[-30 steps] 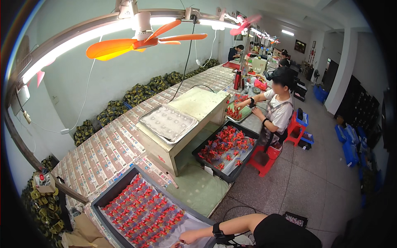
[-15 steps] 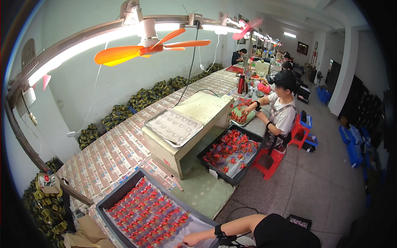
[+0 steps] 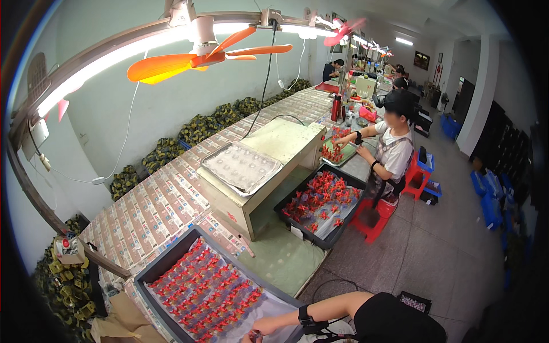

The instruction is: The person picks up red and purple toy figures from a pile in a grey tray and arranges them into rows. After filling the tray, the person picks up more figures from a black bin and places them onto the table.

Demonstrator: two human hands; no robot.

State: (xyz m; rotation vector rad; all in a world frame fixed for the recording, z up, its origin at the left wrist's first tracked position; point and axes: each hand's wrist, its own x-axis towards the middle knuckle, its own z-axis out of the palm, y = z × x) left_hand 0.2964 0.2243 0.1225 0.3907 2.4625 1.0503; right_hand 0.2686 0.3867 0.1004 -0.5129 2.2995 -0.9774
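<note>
Rows of small red pieces [image 3: 206, 294] sit in a dark grey tray [image 3: 167, 255] in the lower middle, set out on a pale sheet [image 3: 277, 308], part of which lies bare at the tray's near right end; the tray stands at the near end of a long table [image 3: 151, 220] covered in printed paper; behind it is a cream bench [image 3: 280, 137] with a shallow metal tray [image 3: 243, 167] on top, and beside the bench a black tray [image 3: 327, 243] holds more such pieces, loosely heaped; past that, a co-worker [image 3: 397, 154] sits on a red stool [image 3: 372, 226], one hand over pieces on a green tray; dark green and yellow bundles [image 3: 246, 107] line the pale wall [image 3: 171, 108]; an orange fan [image 3: 160, 66] and a bright tube lamp [image 3: 120, 63] hang overhead, and a grey floor [image 3: 423, 246] runs off to the right; the right hand [image 3: 263, 327], a black strap [image 3: 309, 320] at its wrist, is low over the bare part of the sheet, just beside the last row; its fingertips are small and close to the lower edge, so I cannot tell whether they are apart or together, or what they hold
</note>
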